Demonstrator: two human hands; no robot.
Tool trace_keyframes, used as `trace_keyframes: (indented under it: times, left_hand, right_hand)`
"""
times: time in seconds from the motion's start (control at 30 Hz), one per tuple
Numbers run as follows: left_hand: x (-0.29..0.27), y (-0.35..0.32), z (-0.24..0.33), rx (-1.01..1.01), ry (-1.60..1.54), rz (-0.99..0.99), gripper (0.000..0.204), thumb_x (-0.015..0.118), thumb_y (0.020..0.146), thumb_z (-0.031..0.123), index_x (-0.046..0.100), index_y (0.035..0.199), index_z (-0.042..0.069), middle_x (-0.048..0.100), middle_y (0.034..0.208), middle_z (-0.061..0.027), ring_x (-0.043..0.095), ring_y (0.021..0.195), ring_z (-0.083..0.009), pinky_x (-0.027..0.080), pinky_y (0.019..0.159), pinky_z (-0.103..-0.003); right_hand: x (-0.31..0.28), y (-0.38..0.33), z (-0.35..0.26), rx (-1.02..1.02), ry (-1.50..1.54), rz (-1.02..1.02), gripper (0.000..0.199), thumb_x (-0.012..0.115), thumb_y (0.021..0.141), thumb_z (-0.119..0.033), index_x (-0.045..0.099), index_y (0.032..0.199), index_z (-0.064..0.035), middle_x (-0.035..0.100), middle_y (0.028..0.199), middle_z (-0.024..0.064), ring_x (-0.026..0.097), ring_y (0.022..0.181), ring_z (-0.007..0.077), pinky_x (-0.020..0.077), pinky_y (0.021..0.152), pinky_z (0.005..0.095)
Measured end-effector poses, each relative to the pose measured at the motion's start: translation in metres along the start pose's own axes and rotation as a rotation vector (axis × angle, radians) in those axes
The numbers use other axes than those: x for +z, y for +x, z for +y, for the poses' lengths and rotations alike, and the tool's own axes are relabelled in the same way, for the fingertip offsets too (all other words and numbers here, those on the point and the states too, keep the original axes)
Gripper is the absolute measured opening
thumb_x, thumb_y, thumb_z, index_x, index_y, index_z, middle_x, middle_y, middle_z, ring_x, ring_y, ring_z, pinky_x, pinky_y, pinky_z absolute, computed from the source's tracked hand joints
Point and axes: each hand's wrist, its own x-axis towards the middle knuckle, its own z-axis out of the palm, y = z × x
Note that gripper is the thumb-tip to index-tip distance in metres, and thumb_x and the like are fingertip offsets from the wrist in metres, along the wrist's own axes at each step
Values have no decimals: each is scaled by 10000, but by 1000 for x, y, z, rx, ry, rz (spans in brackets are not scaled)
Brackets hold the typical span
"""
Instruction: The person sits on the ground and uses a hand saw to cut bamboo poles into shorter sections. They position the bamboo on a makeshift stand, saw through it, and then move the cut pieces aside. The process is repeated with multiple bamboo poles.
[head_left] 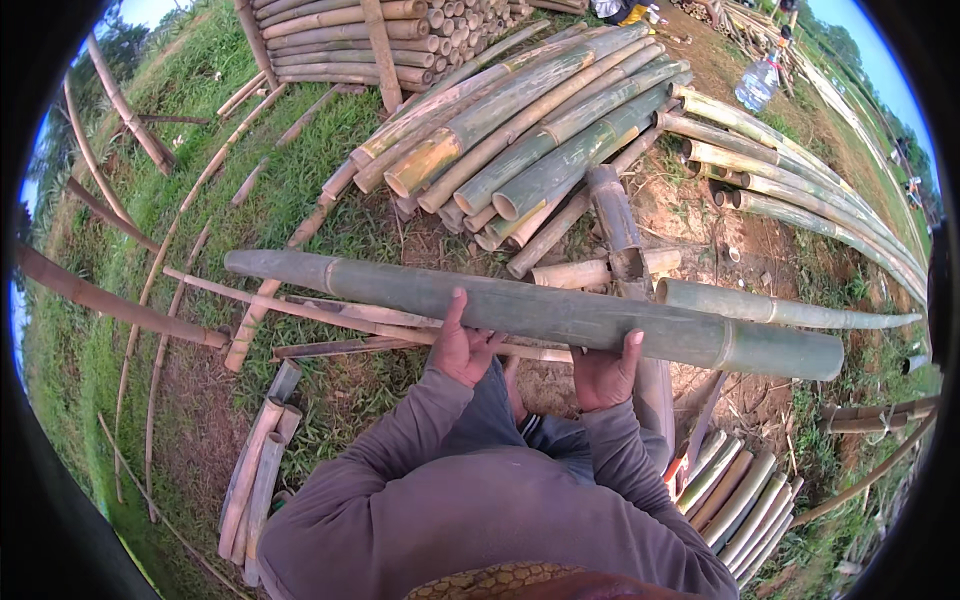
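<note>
A long, thick green bamboo pole (540, 309) lies crosswise in front of me, held up in both hands. My left hand (462, 345) grips it left of its middle, thumb up along the near side and fingers underneath. Farther right, my right hand (609, 371) holds it the same way, its fingers mostly hidden below the pole. Just beyond the pole's right half lies another bamboo pole (770, 306). An upright bamboo post (613, 215) and a short crosswise bamboo piece (570, 275) stand behind the held pole.
A large heap of bamboo poles (530, 120) lies ahead, with more poles (800, 180) at the right. Cut bamboo pieces lie in a pile (745, 500) at lower right and another (262, 470) at lower left. A stacked bamboo rack (350, 40) and a clear water bottle (757, 85) are farther off.
</note>
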Motion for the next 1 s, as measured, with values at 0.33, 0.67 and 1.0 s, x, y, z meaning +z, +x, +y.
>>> trace_keyframes:
  times: [0.33, 0.67, 1.0]
  left_hand:
    - [-198, 24, 112, 354, -51, 584, 1185, 637, 874, 825, 146, 1719, 154, 324, 1648, -300, 409, 1486, -441, 332, 1242, -539]
    - [-122, 55, 162, 475, -198, -9, 726, 771, 930, 559, 552, 1458, 112, 644, 1429, -126, 601, 1363, -345, 462, 1157, -590]
    - [-128, -86, 96, 353, -261, -130, 1117, 665, 825, 864, 401, 1635, 142, 270, 1744, -150, 163, 1621, -440, 158, 1275, -720]
  right_hand:
    - [-85, -51, -154, -329, -230, 221, 1004, 773, 828, -733, 472, 1529, -81, 514, 1504, 199, 457, 1455, 403, 352, 1221, 628]
    - [-44, -17, -256, -348, -164, 224, 1173, 783, 771, -797, 344, 1645, -150, 397, 1663, 189, 383, 1530, 403, 291, 1244, 686]
    - [27, 43, -92, -202, 67, 169, 803, 721, 922, -654, 510, 1482, -118, 609, 1404, 134, 571, 1317, 353, 421, 1166, 591]
